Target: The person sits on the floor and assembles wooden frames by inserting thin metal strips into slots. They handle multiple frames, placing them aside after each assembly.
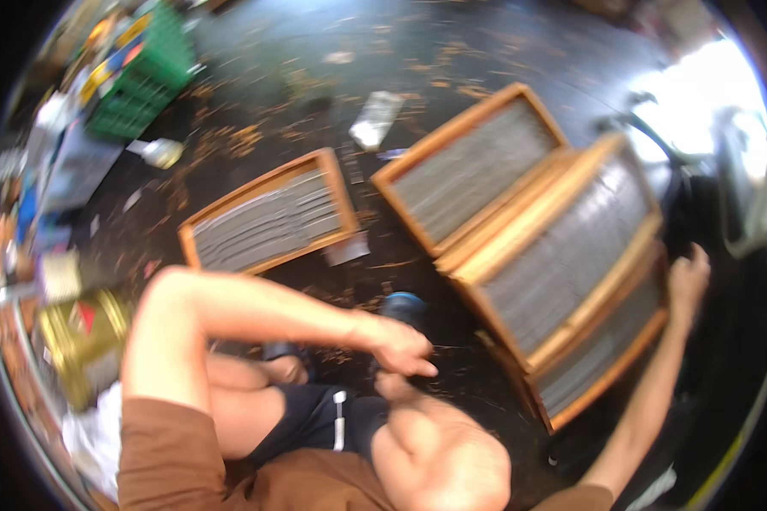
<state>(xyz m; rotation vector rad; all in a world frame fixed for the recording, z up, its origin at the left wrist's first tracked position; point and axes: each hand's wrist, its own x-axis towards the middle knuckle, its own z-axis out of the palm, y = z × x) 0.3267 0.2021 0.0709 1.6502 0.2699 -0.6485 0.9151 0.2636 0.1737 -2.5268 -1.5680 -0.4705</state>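
Observation:
My left hand hangs in front of my knees, fingers loosely bent and apart, with nothing visible in it. Out to the right, my right hand is beside the far right end of a group of wooden-framed trays; motion blur hides whether it touches them. In this group, a tilted tray with a grey slatted face leans over a lower tray. Another framed tray stands against its far side. Apart from these, a smaller wooden tray with grey strips inside lies on the floor at left.
A green plastic crate full of items stands at the far left. Nearer are a gold tin and assorted clutter. A pale packet and brown shavings lie on the dark floor. A blue-rimmed dark object is near my foot.

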